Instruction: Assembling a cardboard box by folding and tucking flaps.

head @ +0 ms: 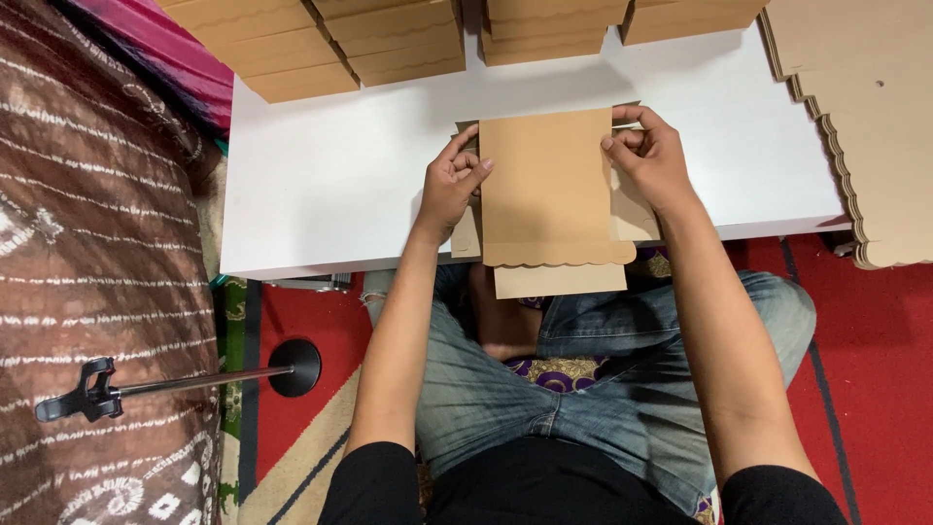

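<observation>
Nearest to the camera, the person sits cross-legged in blue jeans (622, 389) on a red carpet (875, 389). At nine o'clock a black stand with a round base (296, 367) lies beside a brown patterned cushion (97, 243). Further out, a flat brown cardboard box blank (549, 185) rests on the near edge of the white table (330, 185), and its scalloped flap hangs over this edge. The left hand (452, 185) pinches the left edge of the blank, fingers bent together on it. The right hand (651, 156) clamps the right upper corner. At twelve o'clock stand stacks of folded cardboard boxes (389, 39); at two o'clock lies a pile of flat scalloped blanks (865, 126).
</observation>
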